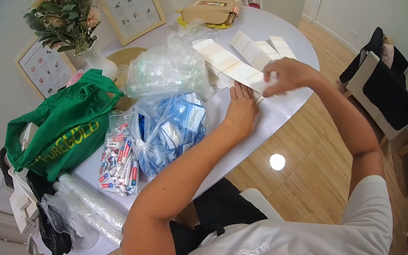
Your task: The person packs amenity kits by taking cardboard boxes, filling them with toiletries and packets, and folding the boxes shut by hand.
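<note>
Flat cream-white cartons (230,64) lie stacked in a long strip near the right side of the table. My left hand (242,107) rests against the near edge of this stack, its fingers stretched out and laid against the cartons. At the near right end of the strip, my right hand (290,75) has its fingers curled around the end of the top white carton; the fingertips are slightly blurred. Just beyond, several more white cartons (250,49) stand or lean on the tabletop.
On the table (172,196) are a clear bag of blue packets (171,125), a bag of small tubes (118,161), clear plastic bags (167,71), a green bag (64,125), bubble-wrap rolls (87,208), a flower vase (99,61) and a brown package (210,10). A chair (379,85) stands right.
</note>
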`<state>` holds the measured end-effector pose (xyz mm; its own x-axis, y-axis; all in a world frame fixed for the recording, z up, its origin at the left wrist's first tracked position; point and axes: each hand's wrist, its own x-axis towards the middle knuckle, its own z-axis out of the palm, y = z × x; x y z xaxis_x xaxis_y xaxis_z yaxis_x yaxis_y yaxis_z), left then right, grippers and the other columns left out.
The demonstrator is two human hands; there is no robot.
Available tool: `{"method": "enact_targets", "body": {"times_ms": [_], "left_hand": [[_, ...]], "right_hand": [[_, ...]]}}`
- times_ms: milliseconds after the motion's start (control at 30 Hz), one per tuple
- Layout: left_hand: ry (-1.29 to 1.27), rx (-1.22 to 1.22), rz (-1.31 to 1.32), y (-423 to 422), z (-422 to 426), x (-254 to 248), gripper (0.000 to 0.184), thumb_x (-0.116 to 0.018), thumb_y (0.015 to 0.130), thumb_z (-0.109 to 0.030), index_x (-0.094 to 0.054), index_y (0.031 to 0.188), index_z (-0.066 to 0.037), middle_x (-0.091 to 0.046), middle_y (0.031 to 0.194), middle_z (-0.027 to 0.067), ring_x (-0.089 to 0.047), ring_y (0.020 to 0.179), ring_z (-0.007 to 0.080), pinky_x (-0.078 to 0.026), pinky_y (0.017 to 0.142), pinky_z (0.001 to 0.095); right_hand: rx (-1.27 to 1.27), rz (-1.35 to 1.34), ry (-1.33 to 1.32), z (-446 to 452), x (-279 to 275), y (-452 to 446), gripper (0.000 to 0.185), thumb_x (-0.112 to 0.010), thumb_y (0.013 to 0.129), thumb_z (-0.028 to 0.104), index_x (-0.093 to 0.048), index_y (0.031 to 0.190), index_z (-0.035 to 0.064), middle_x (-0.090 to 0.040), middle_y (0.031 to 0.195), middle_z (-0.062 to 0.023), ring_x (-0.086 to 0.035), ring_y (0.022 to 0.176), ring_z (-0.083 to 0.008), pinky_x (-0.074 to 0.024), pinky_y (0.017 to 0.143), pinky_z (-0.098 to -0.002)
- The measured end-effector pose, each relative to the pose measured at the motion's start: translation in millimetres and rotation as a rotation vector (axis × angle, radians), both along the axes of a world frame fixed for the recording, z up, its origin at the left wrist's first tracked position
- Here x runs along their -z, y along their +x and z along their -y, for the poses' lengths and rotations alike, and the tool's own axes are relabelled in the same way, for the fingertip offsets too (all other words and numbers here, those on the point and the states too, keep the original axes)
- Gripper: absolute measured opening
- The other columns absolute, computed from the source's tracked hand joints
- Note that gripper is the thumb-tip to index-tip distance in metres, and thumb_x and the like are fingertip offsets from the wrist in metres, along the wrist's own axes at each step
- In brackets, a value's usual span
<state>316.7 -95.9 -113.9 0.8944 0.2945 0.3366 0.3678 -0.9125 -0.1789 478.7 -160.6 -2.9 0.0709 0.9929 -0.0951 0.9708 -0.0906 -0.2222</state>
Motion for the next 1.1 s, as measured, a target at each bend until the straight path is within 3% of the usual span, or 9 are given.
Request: {"method": "enact_targets", "body": {"times_ms": [233, 433, 567, 667, 733, 767, 833, 967, 1100], "left_hand": [[0.072, 0.013, 0.090, 8, -15, 21, 0.059, -0.053, 0.078, -0.013, -0.039, 0.126, 0.017, -0.041, 0.130, 0.0329, -0.039, 0.123, 0.0450, -0.036, 0.097, 0.0492], [-0.449, 0.144, -0.173, -16, -30, -36, 0.054, -0.056, 0.075, -0.007, -0.039, 0.123, 0.011, -0.043, 0.129, 0.0296, -0.038, 0.126, 0.0408, -0.036, 0.099, 0.0500], [-0.418, 0.151, -0.074, -13, -31, -18, 0.049, -0.056, 0.075, -0.006, -0.042, 0.120, 0.010, -0.044, 0.127, 0.0284, -0.037, 0.126, 0.0415, -0.037, 0.098, 0.0496], [-0.218, 0.165, 0.215, -7, -31, -2, 0.042, -0.061, 0.068, -0.004, -0.052, 0.107, 0.009, -0.053, 0.114, 0.0278, -0.049, 0.115, 0.0379, -0.044, 0.091, 0.0474], [-0.535, 0.127, 0.075, -9, -35, -26, 0.037, -0.053, 0.073, -0.002, -0.055, 0.107, 0.012, -0.059, 0.105, 0.0283, -0.056, 0.105, 0.0395, -0.047, 0.087, 0.0415], [-0.532, 0.125, 0.084, -10, -39, -32, 0.037, -0.053, 0.073, -0.002, -0.055, 0.107, 0.012, -0.059, 0.105, 0.0283, -0.056, 0.105, 0.0395, -0.047, 0.087, 0.0415], [-0.534, 0.081, 0.440, -7, -54, -34, 0.030, -0.050, 0.071, 0.001, -0.062, 0.098, 0.010, -0.063, 0.089, 0.0274, -0.061, 0.089, 0.0400, -0.050, 0.081, 0.0407], [-0.443, -0.001, 0.504, 0, -82, -35, 0.023, -0.052, 0.071, 0.000, -0.068, 0.087, 0.005, -0.064, 0.084, 0.0255, -0.062, 0.082, 0.0394, -0.050, 0.077, 0.0405], [-0.551, -0.043, 0.369, 9, -95, -36, 0.011, -0.058, 0.070, -0.003, -0.067, 0.074, 0.003, -0.064, 0.082, 0.0231, -0.064, 0.081, 0.0368, -0.052, 0.074, 0.0417]], "right_hand": [[0.238, 0.039, 0.156, 121, -34, -32, 0.047, -0.075, 0.060, 0.039, -0.060, 0.090, 0.0062, -0.057, 0.082, -0.0151, -0.056, 0.082, -0.0294, -0.0447, 0.072, -0.0367], [0.272, 0.082, 0.038, 126, -32, -49, 0.052, -0.078, 0.061, 0.039, -0.057, 0.094, 0.0056, -0.057, 0.087, -0.0149, -0.055, 0.087, -0.0298, -0.0436, 0.077, -0.0363], [0.312, 0.054, -0.094, 120, -15, -41, 0.055, -0.079, 0.061, 0.038, -0.054, 0.098, 0.0048, -0.057, 0.090, -0.0170, -0.054, 0.089, -0.0312, -0.0436, 0.079, -0.0370], [0.245, -0.113, 0.153, 115, 23, -2, 0.063, -0.083, 0.060, 0.029, -0.051, 0.109, 0.0050, -0.055, 0.081, -0.0111, -0.056, 0.075, -0.0198, -0.0435, 0.064, -0.0312], [0.324, -0.387, 0.213, 110, 39, 6, 0.079, -0.085, 0.059, 0.022, -0.044, 0.124, 0.0035, -0.054, 0.081, -0.0073, -0.055, 0.074, -0.0158, -0.0433, 0.061, -0.0294], [0.319, -0.380, 0.215, 105, 49, 11, 0.079, -0.085, 0.059, 0.022, -0.044, 0.124, 0.0035, -0.054, 0.081, -0.0073, -0.055, 0.074, -0.0158, -0.0433, 0.061, -0.0294], [0.409, -0.551, 0.184, 97, 54, 9, 0.076, -0.082, 0.065, 0.021, -0.044, 0.127, 0.0000, -0.058, 0.089, -0.0068, -0.056, 0.074, -0.0128, -0.0447, 0.060, -0.0277], [0.524, -0.889, 0.140, 94, 40, -7, 0.061, -0.075, 0.074, 0.015, -0.046, 0.125, -0.0025, -0.061, 0.099, -0.0069, -0.058, 0.077, -0.0092, -0.0460, 0.062, -0.0239], [0.495, -1.138, 0.373, 89, 57, 2, 0.049, -0.068, 0.079, 0.004, -0.048, 0.122, -0.0063, -0.063, 0.103, -0.0099, -0.061, 0.081, -0.0110, -0.0498, 0.062, -0.0239]]}}
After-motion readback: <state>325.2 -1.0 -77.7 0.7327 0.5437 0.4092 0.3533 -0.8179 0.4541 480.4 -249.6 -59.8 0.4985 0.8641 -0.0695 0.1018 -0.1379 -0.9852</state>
